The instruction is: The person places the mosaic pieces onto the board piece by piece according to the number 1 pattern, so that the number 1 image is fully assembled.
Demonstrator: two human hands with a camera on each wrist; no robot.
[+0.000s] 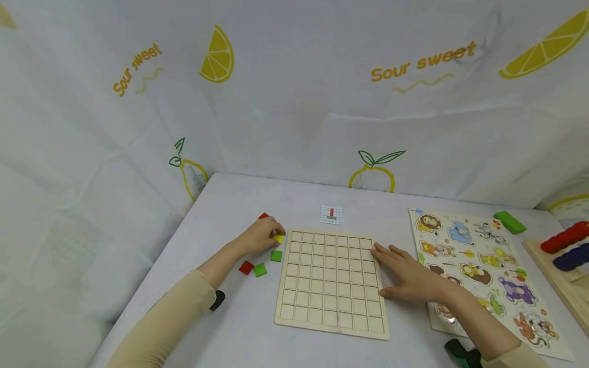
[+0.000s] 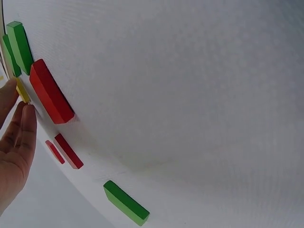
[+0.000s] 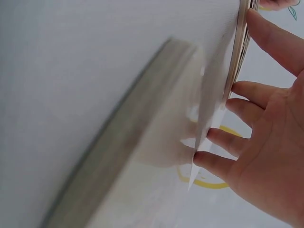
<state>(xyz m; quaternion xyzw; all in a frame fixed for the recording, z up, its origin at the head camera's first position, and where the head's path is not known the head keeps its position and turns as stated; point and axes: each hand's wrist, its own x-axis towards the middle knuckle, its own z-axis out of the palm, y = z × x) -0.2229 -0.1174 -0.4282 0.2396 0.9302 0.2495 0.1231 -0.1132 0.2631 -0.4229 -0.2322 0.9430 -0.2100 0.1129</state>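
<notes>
My left hand point(image 1: 261, 236) pinches a yellow square tile point(image 1: 279, 238) between thumb and fingertips, just off the upper left corner of a wooden grid board point(image 1: 331, 278). Around that hand lie green tiles point(image 1: 260, 270) and red tiles point(image 1: 246, 267) on the white table; in the left wrist view, a red tile point(image 2: 51, 92) shows close to the fingers. With fingers spread, my right hand point(image 1: 411, 278) rests along the board's right edge. The right wrist view shows its fingertips point(image 3: 240, 88) at the board's side. Behind the board lies a small card point(image 1: 332, 214) with a coloured grid pattern.
An animal picture puzzle board point(image 1: 465, 250) lies to the right, partly beneath my right forearm. Beyond it are a green block point(image 1: 510, 222) and a wooden stand point(image 1: 559, 276) with red and dark blue pieces. A printed cloth point(image 1: 294, 102) hangs behind the table.
</notes>
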